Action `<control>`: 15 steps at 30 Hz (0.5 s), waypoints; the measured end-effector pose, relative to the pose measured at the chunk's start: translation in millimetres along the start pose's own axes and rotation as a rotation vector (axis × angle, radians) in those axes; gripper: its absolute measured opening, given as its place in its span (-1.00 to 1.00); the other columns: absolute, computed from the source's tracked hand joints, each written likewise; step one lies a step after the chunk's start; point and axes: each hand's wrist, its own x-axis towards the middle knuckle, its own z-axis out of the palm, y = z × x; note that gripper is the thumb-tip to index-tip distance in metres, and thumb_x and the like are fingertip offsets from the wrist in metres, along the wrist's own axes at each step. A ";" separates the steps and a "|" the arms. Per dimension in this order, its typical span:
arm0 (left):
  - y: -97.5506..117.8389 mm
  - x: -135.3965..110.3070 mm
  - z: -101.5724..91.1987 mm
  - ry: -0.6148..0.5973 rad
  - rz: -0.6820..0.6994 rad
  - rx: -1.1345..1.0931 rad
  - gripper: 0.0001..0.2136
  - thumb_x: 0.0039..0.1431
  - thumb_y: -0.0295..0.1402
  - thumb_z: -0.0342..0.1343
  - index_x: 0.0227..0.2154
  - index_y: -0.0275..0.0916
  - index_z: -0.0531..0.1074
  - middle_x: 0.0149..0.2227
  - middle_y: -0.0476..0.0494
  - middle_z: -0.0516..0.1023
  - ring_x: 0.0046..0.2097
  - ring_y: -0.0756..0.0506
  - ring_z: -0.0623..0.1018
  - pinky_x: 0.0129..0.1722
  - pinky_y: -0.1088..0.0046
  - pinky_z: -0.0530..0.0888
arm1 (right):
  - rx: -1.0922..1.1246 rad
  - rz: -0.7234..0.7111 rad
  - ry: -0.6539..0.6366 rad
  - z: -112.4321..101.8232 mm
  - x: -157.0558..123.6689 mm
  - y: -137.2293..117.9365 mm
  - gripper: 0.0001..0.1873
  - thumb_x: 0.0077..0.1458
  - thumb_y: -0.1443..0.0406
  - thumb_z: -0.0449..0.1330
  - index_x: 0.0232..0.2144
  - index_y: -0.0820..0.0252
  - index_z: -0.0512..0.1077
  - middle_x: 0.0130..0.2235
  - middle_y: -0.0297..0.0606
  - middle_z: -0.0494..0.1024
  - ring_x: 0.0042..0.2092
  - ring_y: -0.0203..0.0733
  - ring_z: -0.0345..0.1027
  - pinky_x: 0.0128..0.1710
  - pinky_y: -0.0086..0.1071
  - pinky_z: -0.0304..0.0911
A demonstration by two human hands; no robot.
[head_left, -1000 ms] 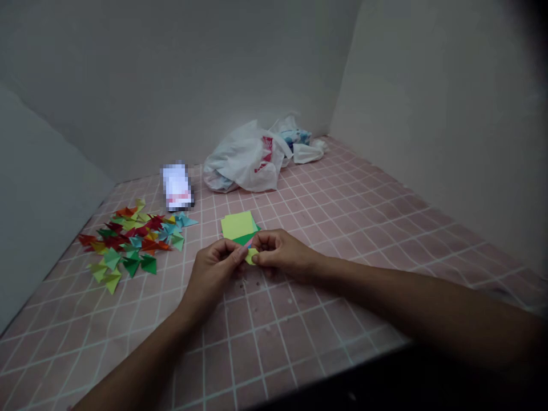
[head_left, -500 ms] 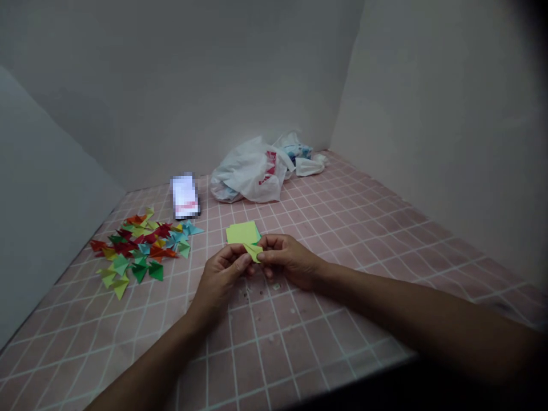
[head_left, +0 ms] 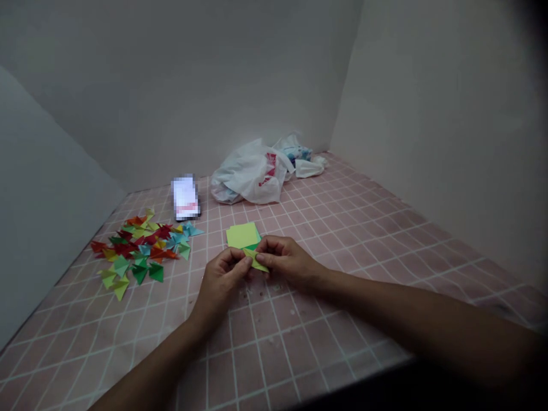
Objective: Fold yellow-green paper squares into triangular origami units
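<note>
Both my hands are together over the pink tiled surface. My left hand (head_left: 221,287) and my right hand (head_left: 286,262) pinch a small folded piece of yellow-green paper (head_left: 257,260) between their fingertips. Just behind my fingers lies a stack of square origami paper (head_left: 241,235), lime on top with a green sheet showing beneath. My right hand's fingers overlap the stack's near edge. To the left, apart from both hands, spreads a pile of folded triangular paper units (head_left: 141,246) in red, green, yellow and blue.
A blurred flat object (head_left: 185,198) lies beyond the pile. A white plastic bag (head_left: 252,176) and crumpled items sit against the far wall. Grey walls (head_left: 428,114) close the back and sides. Small scraps dot the pink tiles (head_left: 274,337) below my hands.
The yellow-green piece has shifted in my fingers and now lies flatter, its tip toward the lower right. My hands sit slightly lower in the view, and the camera has barely moved.
</note>
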 end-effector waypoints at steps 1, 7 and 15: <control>-0.2 -0.3 0.0 -0.004 0.006 -0.007 -0.79 0.08 -0.22 0.28 -0.43 -0.24 0.44 -0.50 0.00 0.50 -0.43 -0.01 0.47 -0.40 0.52 0.38 | -0.001 -0.010 0.002 0.2 -0.4 -0.2 -0.74 0.02 0.16 0.31 -0.41 0.21 0.36 -0.52 -0.43 0.42 -0.56 -0.40 0.26 -0.55 -0.48 0.16; 0.9 -1.7 -0.6 -0.028 0.051 -0.025 -0.83 0.16 -0.23 0.22 -0.36 -0.25 0.49 -0.49 -0.01 0.51 -0.40 -0.02 0.50 -0.29 0.47 0.43 | 0.029 -0.010 -0.009 0.1 -1.8 -0.3 -0.74 0.03 0.16 0.30 -0.41 0.21 0.34 -0.55 -0.41 0.44 -0.56 -0.39 0.28 -0.53 -0.49 0.17; 1.5 0.0 1.1 -0.002 0.028 -0.049 -0.82 0.10 -0.25 0.27 -0.34 -0.26 0.49 -0.51 0.00 0.50 -0.43 0.00 0.49 -0.34 0.50 0.42 | 0.042 -0.004 -0.010 -1.5 0.7 2.7 -0.74 0.09 0.14 0.25 -0.42 0.23 0.36 -0.52 -0.38 0.46 -0.57 -0.39 0.28 -0.55 -0.48 0.17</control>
